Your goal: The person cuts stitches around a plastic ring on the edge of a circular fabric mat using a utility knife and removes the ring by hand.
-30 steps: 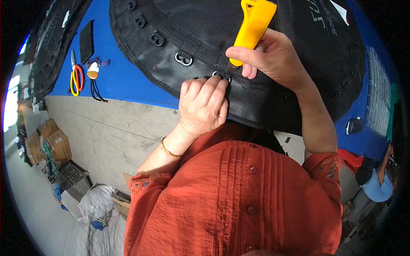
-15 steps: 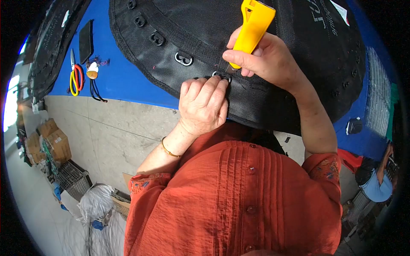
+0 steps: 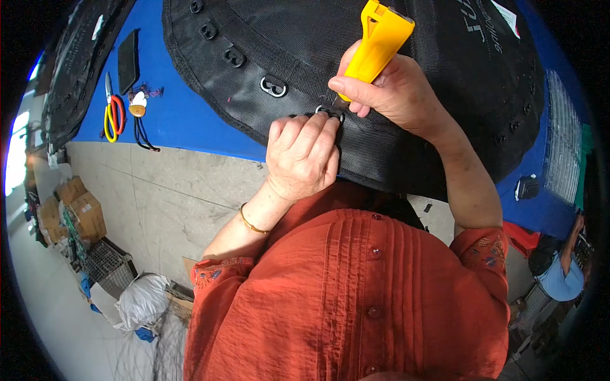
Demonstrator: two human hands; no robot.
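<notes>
Right hand (image 3: 397, 95) gripped yellow cutter (image 3: 379, 49), handle slanting up, dark tip down beside pale ring (image 3: 320, 107) on black mesh cloth (image 3: 286, 38). Left hand (image 3: 302, 155) lay with fingertips over same ring, near cloth's edge. Cloth covered part of blue table (image 3: 175, 124); red-and-yellow scissors (image 3: 119, 114) lay near flat black slab (image 3: 128, 60), off left. Person in light blue (image 3: 562, 280) was at far right.

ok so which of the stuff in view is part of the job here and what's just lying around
In use, it seems:
- yellow-handled tool, in the right grip
- black fabric, under the left grip
- partly hidden ring fitting at the tool's tip

Apparently lying about:
- scissors
- flat black item
- cardboard boxes
</notes>
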